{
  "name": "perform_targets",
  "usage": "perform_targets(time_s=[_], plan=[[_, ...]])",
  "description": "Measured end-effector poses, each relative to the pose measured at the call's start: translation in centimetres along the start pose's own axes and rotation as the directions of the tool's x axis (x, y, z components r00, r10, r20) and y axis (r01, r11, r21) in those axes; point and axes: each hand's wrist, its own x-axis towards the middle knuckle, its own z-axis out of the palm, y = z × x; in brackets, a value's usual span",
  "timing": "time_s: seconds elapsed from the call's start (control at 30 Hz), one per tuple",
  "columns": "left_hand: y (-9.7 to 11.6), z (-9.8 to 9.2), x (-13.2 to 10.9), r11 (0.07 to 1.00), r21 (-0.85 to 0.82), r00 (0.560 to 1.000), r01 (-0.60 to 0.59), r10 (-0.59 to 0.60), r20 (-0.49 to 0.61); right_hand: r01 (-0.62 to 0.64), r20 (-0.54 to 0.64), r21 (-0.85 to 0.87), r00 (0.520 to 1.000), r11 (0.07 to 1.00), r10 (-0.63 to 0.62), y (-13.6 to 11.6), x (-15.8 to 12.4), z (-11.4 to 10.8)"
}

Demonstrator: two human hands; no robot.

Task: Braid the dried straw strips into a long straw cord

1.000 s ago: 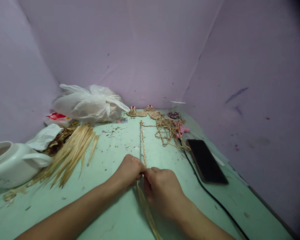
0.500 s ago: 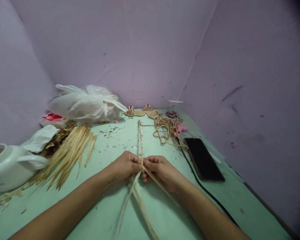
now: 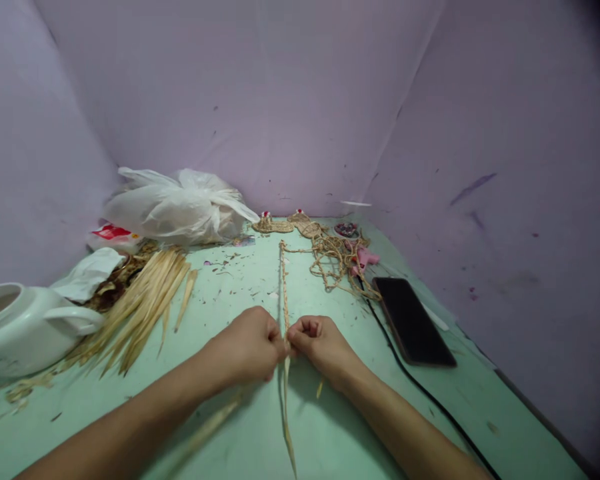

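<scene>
A thin braid (image 3: pixel 285 287) of tan dried strips runs down the middle of the green table. My left hand (image 3: pixel 260 343) is closed on the strips at the braid's lower end, its knuckles turned up; a blurred strip trails from beneath it toward the lower left. Touching the braid from the other side, my right hand (image 3: pixel 320 343) pinches at the same spot with thumb and forefinger. One loose strip (image 3: pixel 286 413) hangs straight down between the hands, and a short strip tip shows below my right hand. Fingertips partly hide the crossing point.
Dried strips (image 3: pixel 140 307), a white pot (image 3: pixel 27 333) and a plastic bag (image 3: pixel 180 207) lie left. Coiled braided cord (image 3: pixel 333 260), a pink object (image 3: pixel 365 259), a black phone (image 3: pixel 414 321) and a black cable (image 3: pixel 405 367) are right. Woven pieces (image 3: pixel 274 227) lie behind.
My left hand has rolled over the braid's end, and one strip has swung out to the lower left. The other strips have shifted, one now hanging straight down. The whole view has moved slightly.
</scene>
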Motion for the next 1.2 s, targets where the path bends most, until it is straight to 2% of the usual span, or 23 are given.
perform_targets(time_s=[0.07,0.13,0.2,0.27,0.33,0.37,0.4,0.43,0.5,0.57,0.67,0.8,1.0,1.2], plan=[[0.4,1.5,-0.7,0.998,0.043,0.992,-0.04,0.045,-0.117,-0.002,-0.027,0.048,1.0,0.999,0.003,0.1,-0.2,0.3],[0.5,3.1,-1.1,0.994,0.061,0.96,-0.088,0.101,-0.261,-0.024,-0.059,0.091,0.998,0.996,0.029,0.2,-0.4,0.6],[0.6,3.9,-1.2,0.99,0.074,0.935,-0.12,0.138,-0.327,-0.047,-0.07,0.124,0.996,0.991,0.056,0.2,-0.5,0.7],[0.6,3.4,-1.1,0.986,0.112,0.946,-0.124,0.152,-0.286,-0.051,-0.063,0.154,0.996,0.987,0.061,0.1,-0.5,0.8],[0.6,2.0,-0.7,0.987,0.113,0.967,-0.114,0.136,-0.217,-0.035,-0.044,0.171,0.998,0.985,0.043,0.0,-0.5,0.8],[0.6,1.2,-0.5,0.991,0.059,0.965,-0.116,0.127,-0.23,-0.028,-0.029,0.176,0.999,0.984,0.034,-0.1,-0.5,0.7],[0.6,0.5,-0.2,0.995,-0.066,0.964,-0.074,0.055,-0.26,-0.022,-0.012,0.178,1.0,0.984,0.025,-0.2,-0.5,0.7],[0.5,0.0,0.2,0.977,-0.215,0.977,-0.005,-0.042,-0.211,-0.018,0.002,0.179,1.0,0.984,0.017,-0.2,-0.5,0.7],[0.2,-0.4,0.8,0.868,-0.481,0.99,0.121,-0.138,0.001,-0.015,0.021,0.191,1.0,0.981,0.011,-0.2,-0.4,0.6],[-0.4,-0.1,1.5,0.746,-0.635,0.973,0.201,-0.077,0.218,-0.021,0.045,0.223,0.999,0.975,0.011,-0.1,-0.3,0.5],[-1.4,0.1,2.2,0.652,-0.729,0.942,0.211,0.064,0.33,-0.026,0.121,0.244,0.993,0.969,-0.004,-0.1,-0.1,0.2],[-2.2,-0.6,2.7,0.65,-0.729,0.915,0.214,0.127,0.382,-0.049,0.161,0.204,0.987,0.978,0.016,-0.5,-0.1,-0.3],[-2.2,-0.5,2.8,0.758,-0.642,0.964,0.118,0.069,0.258,-0.054,0.166,0.201,0.986,0.978,0.02,-0.7,-0.2,-0.5],[-2.1,-0.6,2.7,0.821,-0.562,0.966,0.105,0.05,0.254,-0.005,0.19,0.146,0.982,0.989,-0.024,-0.8,-0.2,-0.8]])
